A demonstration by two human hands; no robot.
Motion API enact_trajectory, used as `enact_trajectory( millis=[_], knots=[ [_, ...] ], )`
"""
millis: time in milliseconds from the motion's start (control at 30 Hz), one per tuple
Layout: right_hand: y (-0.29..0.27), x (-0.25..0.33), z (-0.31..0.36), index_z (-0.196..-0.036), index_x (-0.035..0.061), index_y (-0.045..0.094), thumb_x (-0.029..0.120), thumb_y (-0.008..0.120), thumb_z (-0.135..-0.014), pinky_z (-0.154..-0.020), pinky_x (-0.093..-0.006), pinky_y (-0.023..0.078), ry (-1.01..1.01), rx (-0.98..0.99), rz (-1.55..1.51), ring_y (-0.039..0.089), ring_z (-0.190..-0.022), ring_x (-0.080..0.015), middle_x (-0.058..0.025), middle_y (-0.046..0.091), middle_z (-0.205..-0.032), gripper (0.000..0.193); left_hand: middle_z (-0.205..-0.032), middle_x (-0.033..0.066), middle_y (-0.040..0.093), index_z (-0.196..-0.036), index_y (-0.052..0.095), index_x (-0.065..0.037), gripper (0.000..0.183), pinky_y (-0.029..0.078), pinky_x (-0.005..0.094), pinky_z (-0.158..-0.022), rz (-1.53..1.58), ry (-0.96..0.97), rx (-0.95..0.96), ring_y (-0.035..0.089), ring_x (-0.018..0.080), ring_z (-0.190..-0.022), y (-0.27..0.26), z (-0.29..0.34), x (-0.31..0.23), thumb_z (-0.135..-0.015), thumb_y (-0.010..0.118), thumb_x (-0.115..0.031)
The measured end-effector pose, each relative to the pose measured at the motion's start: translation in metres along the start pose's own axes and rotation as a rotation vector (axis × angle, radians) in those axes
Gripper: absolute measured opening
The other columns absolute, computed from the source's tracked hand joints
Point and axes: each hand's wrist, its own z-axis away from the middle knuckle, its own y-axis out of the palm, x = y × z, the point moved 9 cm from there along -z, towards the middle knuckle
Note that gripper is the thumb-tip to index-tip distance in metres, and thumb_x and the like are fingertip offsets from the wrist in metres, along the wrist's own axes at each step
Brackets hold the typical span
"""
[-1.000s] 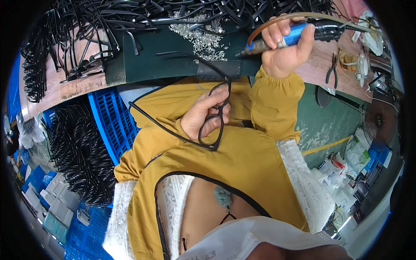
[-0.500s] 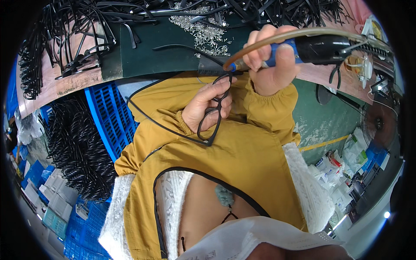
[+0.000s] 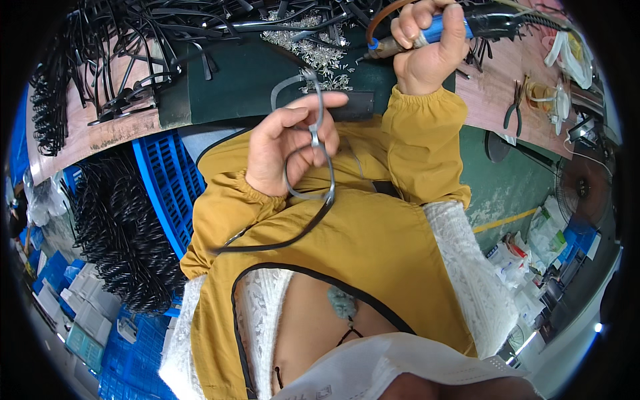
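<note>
Our right hand (image 3: 430, 60) has drawn the blue-barrelled tool (image 3: 436, 31) up and away from the glasses frame (image 3: 315, 138), which has turned at our left hand (image 3: 277, 147). Right fingers wrap round the tool over the tabletop (image 3: 487, 100), near small shiny pieces (image 3: 325, 59). We see the frame above our lap, left index straight, other fingers curled; blur hides whether they grip it. Print on bags (image 3: 548, 233) is too small to read.
</note>
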Motion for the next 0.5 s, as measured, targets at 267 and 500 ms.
enact_trajectory(
  millis=[267,500],
  knots=[
    [0.016,0.000,0.024,-0.101,0.0131,0.052,0.039,0.062,-0.103,-0.042,-0.0235,0.033,0.225,0.115,-0.146,0.043,-0.052,-0.0098,0.0012,0.047,-0.071,0.028,-0.131,0.0192,0.061,-0.119,0.060,0.000,0.016,0.048,0.0391,-0.106,-0.970,0.854,0.034,0.061,0.0312,-0.124,0.032,0.025,-0.031,-0.104,0.054,-0.003],
    [0.055,0.005,0.061,-0.106,0.0101,0.050,0.040,0.066,-0.099,-0.047,-0.0245,0.036,0.295,0.366,-0.079,0.044,-0.056,-0.0109,-0.0003,0.046,-0.073,0.034,-0.140,0.0299,0.060,-0.114,0.065,0.000,0.025,0.048,0.0353,-0.103,-1.120,0.867,-0.026,0.064,0.0368,-0.124,0.020,0.040,-0.009,-0.094,0.054,0.010]
  ],
)
